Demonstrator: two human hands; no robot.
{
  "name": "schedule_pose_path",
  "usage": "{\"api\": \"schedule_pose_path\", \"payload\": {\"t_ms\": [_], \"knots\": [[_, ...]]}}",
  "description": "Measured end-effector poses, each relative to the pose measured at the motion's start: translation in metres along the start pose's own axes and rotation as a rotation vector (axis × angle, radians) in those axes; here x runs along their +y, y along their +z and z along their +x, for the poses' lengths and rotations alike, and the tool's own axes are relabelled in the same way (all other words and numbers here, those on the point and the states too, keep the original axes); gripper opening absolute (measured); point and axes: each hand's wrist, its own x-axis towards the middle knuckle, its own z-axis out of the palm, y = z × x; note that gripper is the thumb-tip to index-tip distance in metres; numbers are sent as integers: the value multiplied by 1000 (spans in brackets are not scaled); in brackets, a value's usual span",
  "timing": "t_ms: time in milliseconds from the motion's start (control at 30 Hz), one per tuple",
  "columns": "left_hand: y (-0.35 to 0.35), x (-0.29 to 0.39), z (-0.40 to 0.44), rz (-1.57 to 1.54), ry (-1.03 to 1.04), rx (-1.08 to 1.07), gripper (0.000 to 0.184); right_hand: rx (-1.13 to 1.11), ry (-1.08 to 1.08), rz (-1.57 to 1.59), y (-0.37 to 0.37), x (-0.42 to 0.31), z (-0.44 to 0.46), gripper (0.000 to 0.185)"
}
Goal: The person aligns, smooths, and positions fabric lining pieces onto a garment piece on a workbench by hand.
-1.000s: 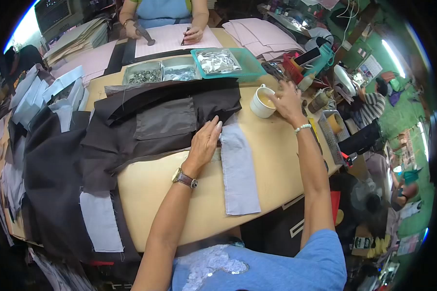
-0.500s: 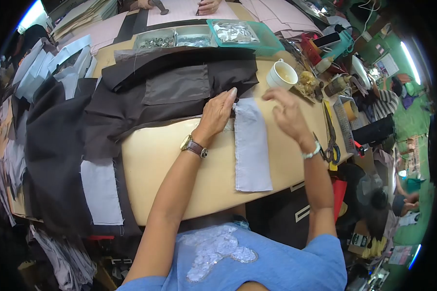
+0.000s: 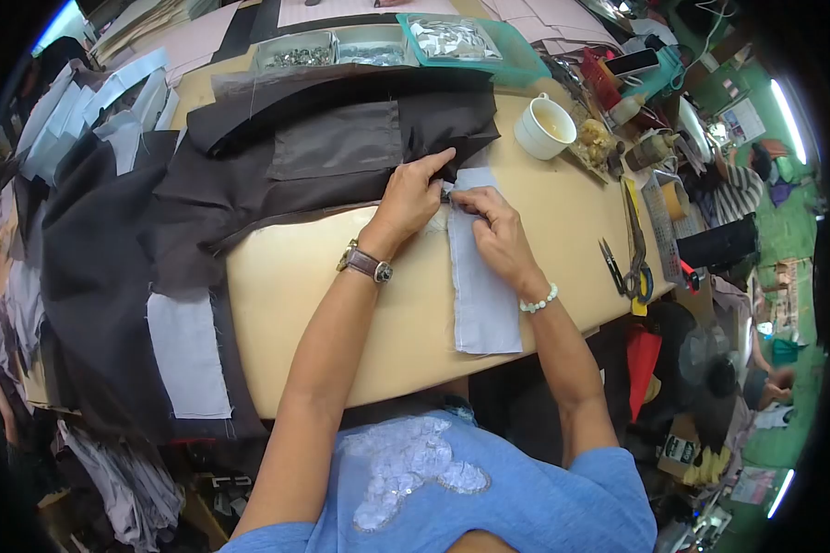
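Observation:
Dark fabric point(image 3: 341, 138) with a sewn patch lies across the table. My left hand point(image 3: 410, 198) rests at its lower right edge, index finger stretched out on the cloth and the other fingers bent near the seam. My right hand point(image 3: 493, 226) is closed, its fingertips pinched at the same edge beside the left fingers; what they hold is too small to name. Under and below my right hand lies a pale grey fabric strip point(image 3: 484, 313). A white cup point(image 3: 545, 127) with yellowish contents stands to the upper right of the hands.
Scissors point(image 3: 634, 258) lie at the table's right edge. A teal tray point(image 3: 516, 64) and metal-piece containers point(image 3: 295, 53) stand at the back. Folded pale cloth point(image 3: 111, 101) and hanging dark fabric point(image 3: 92, 276) are at the left. Part of another person's hand shows at the top.
My right hand has moved from near the cup down and left to the fabric edge, its fingers now closed. My left hand stays at the cloth. The view has tilted downward.

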Motion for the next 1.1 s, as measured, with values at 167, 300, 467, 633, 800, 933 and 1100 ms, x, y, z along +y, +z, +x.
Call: {"api": "schedule_pose_path", "payload": {"t_ms": [167,300,467,633,800,933,1100], "knots": [[3,-2,0,58,68,40,44,14,-38,-132,5,1,1,41],[4,-4,0,77,59,41,43,-1,-62,-215,6,2,3,38],[4,-5,0,75,70,53,44,-31,-131,-275,5,2,0,33],[3,-1,0,84,48,47,42,-28,-215,-316,3,-3,-24,31],[5,-6,0,89,86,75,42,-73,-254,-411,3,-33,-69,27],[4,-3,0,94,51,61,41,-128,-258,-450,4,-46,-98,28],[5,-4,0,100,59,68,41,-169,-293,-476,7,-61,-135,35]]}}
